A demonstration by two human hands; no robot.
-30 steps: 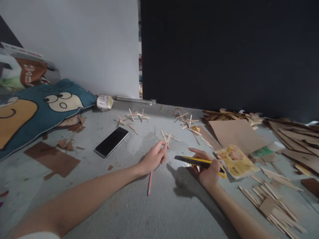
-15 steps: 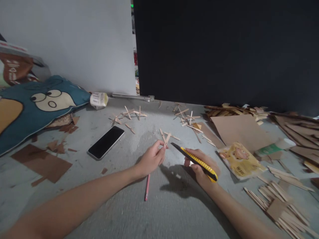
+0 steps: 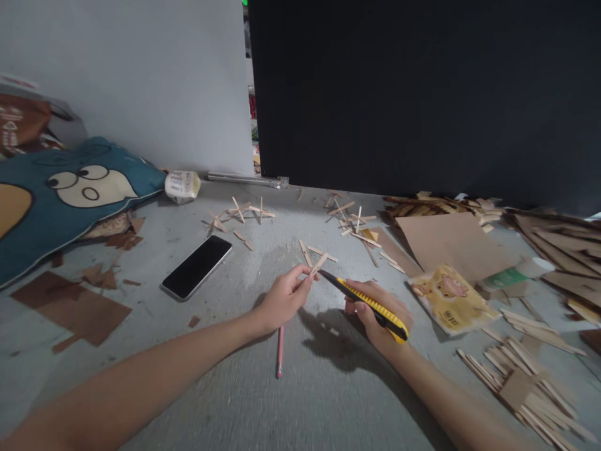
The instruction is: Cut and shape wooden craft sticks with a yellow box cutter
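Grey surface [image 3: 211, 401] bore yellow packet [image 3: 451, 299], contents hidden. Wooden stick [image 3: 320, 262] was pinched near one end by left fingers [image 3: 299, 273], jutting forward. Right fingers [image 3: 367, 316] gripped yellow-black cutter [image 3: 375, 305], tip just beside stick; contact unclear.

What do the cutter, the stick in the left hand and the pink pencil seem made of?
Cutter: probably satin plastic, by its ribbed yellow and black body; the dark blade may be metal. Stick: apparently bare wood, by its pale, matt surface. Pencil: likely painted wood, from its even pink coat.
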